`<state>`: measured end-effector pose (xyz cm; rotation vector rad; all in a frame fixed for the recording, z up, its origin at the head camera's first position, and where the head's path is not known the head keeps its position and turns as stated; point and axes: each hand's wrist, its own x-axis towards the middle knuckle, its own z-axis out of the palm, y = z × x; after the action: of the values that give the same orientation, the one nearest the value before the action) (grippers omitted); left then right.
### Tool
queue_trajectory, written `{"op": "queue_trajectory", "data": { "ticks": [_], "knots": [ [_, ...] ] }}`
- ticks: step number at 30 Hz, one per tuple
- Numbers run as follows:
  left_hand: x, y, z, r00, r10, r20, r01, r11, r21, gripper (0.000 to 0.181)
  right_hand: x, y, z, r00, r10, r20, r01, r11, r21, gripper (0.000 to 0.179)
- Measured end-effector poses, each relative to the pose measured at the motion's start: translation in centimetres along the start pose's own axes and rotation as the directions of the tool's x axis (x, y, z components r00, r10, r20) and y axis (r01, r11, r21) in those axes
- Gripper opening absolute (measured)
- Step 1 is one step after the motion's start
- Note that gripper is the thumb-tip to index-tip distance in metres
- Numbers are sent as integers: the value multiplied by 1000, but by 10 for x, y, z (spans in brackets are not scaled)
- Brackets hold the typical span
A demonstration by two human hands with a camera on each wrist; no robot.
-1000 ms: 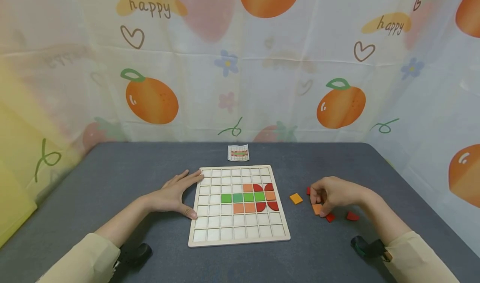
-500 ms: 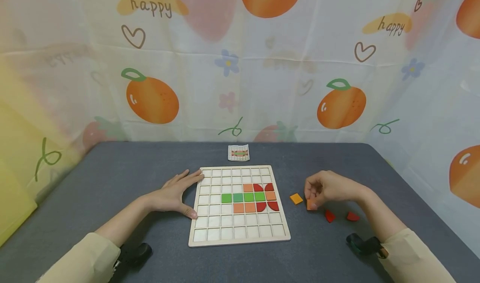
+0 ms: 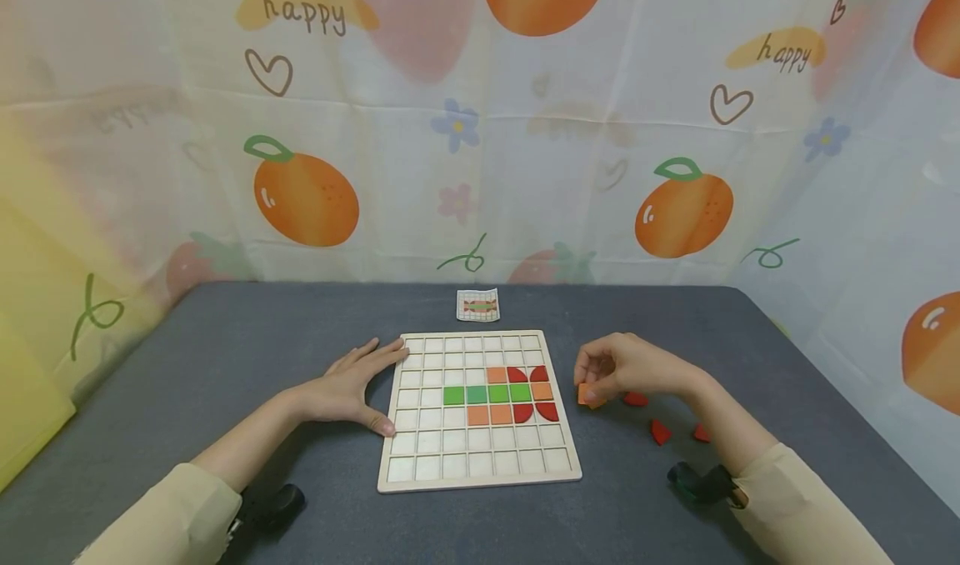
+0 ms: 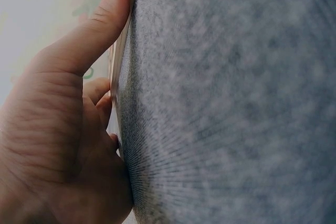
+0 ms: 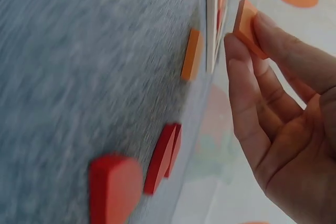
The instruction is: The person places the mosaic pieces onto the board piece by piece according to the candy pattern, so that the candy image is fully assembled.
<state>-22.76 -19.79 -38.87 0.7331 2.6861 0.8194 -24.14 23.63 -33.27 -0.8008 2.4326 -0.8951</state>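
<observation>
My right hand (image 3: 637, 365) pinches an orange square tile (image 5: 247, 27) between thumb and fingertips, raised off the table in the right wrist view. Beneath it on the table lies a yellow-orange square tile (image 5: 192, 55), partly covered in the head view. My left hand (image 3: 347, 388) spreads along the left edge of a pale wooden grid board (image 3: 480, 486), thumb and fingertips touching its rim. The board's cells hold green tiles (image 3: 498, 393) in a row, peach squares (image 3: 489, 416) and red quarter-round pieces (image 3: 546, 412) toward the right side.
Several red pieces (image 3: 660, 432) lie loose on the dark grey table (image 3: 315, 498) right of the board, near my right wrist. Behind the board is a small card (image 3: 477, 306) printed with a coloured grid pattern. A fruit-printed curtain (image 3: 480, 173) hangs behind the table.
My right hand has lifted the orange tile and carried it left, over the yellow-orange tile. Red pieces it covered now show. My left hand stays on the board's edge.
</observation>
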Motion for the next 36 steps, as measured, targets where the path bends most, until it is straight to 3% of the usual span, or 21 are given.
{"op": "queue_trajectory", "data": {
  "ticks": [11,18,36],
  "knots": [
    [-1,2,-1,1000,3,0,-3,1000,8,114,21,-15,8,990,-106,-98,100,993,-63,15],
    [-2,2,-1,1000,-6,1,6,1000,7,114,36,-26,16,982,-97,-161,90,995,-51,16],
    [-2,2,-1,1000,-2,1,2,1000,12,114,78,-53,36,975,-90,-202,85,996,-37,9]
  ]
}}
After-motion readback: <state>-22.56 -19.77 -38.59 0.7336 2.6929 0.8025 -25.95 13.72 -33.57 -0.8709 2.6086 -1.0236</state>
